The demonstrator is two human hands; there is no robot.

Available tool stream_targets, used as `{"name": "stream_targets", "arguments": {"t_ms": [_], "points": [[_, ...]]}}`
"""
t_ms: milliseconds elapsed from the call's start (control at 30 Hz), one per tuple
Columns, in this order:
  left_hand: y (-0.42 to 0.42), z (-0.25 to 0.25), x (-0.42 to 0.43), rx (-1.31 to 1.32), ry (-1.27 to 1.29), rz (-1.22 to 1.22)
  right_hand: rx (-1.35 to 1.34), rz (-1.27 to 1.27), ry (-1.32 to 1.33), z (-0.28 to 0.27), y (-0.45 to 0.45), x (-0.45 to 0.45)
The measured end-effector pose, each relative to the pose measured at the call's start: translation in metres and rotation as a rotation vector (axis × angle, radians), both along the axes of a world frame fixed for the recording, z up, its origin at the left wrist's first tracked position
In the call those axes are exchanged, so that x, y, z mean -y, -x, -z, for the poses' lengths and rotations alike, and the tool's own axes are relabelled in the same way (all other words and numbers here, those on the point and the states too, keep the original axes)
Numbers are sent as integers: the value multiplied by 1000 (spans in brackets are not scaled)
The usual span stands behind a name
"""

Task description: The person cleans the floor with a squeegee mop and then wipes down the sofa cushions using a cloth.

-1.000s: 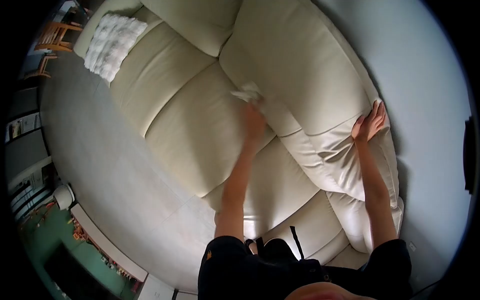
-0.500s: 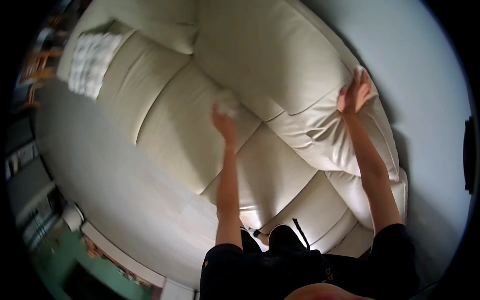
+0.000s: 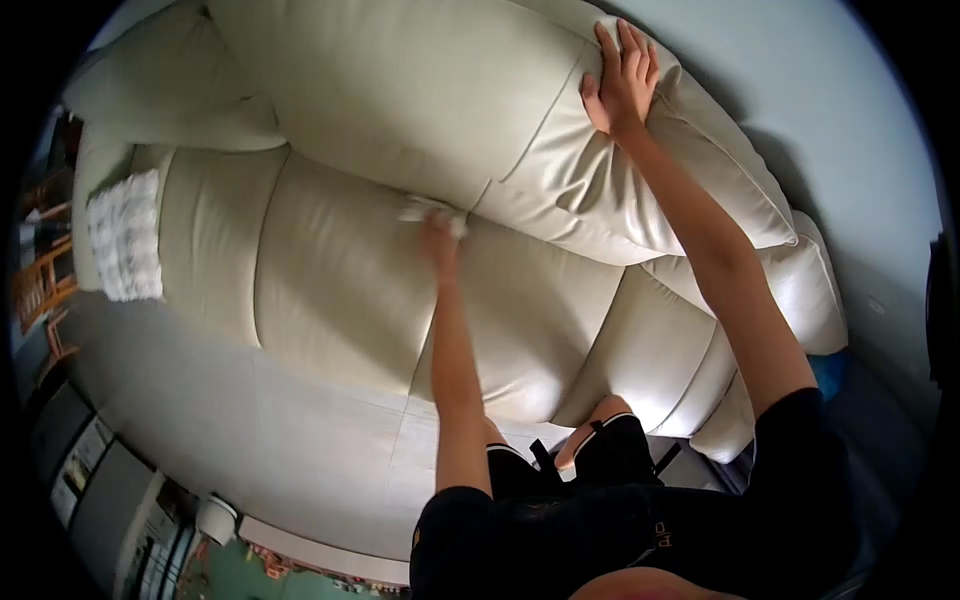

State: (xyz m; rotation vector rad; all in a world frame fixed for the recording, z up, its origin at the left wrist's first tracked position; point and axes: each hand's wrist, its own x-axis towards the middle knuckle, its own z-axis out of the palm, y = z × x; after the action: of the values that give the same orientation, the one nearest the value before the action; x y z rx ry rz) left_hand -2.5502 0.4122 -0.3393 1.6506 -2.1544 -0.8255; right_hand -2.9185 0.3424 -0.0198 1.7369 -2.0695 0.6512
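My left hand (image 3: 438,240), blurred by motion, holds a white cloth (image 3: 418,212) against the seat of a cream leather sofa (image 3: 340,270), close to the seam below the backrest. Some of the cloth sticks out on both sides of the fingers. Farther up and to the right, my right hand (image 3: 624,85) lies spread on the top edge of the sofa's backrest (image 3: 400,80), with nothing in it. Wrinkles run through the leather just below that hand.
A fluffy white cushion (image 3: 126,238) lies at the sofa's far left end. Grey floor (image 3: 300,410) runs along the sofa's front. Beyond are wooden chairs (image 3: 45,285), a round white object (image 3: 216,520) and a long low ledge (image 3: 320,560). A pale wall (image 3: 850,180) stands behind the sofa.
The view has turned, so the sofa now lies more level. My left hand has moved with the cloth along the seat to the left. My right hand appears higher, still on the backrest edge.
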Motion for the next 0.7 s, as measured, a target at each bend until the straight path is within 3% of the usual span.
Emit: {"name": "stream_targets", "arguments": {"t_ms": [33,67,100,133,167,200,267,367,400,467,500,567,633,700], "points": [[31,33,-68,-119,14,-4,-16,1,14,-6,-4,0],[52,-17,-105,-26,-66,321,-30,-7,35,-11,-7,0],[78,9,-177,-70,163,299,-15,-39,59,-11,-5,2],[112,-45,-217,-407,-248,65,-11,-23,57,-8,-1,1],[132,-117,-230,-736,-1107,-328,-7,-5,56,-5,1,-3],[154,-161,-253,-706,-1054,-483,7,-20,91,-3,-1,-7],[185,-164,-285,-1008,-1043,-707,12,-35,111,-9,0,-4],[184,-227,-275,-1297,-746,-816,-28,-38,201,-7,-9,-4],[175,-243,-278,-1091,-497,-742,-15,-67,212,-12,-13,-8],[161,-258,-244,-966,-157,-701,169,-182,10,-28,-6,-4],[161,-289,-223,-1029,-100,-749,154,-205,16,-42,5,-9],[164,-330,-184,-967,89,-721,227,-304,-385,-73,31,-32],[173,-336,-142,-689,269,-586,212,-243,-451,-88,64,-92],[203,-351,-97,-664,388,-482,160,-198,-475,-105,99,-133]]}}
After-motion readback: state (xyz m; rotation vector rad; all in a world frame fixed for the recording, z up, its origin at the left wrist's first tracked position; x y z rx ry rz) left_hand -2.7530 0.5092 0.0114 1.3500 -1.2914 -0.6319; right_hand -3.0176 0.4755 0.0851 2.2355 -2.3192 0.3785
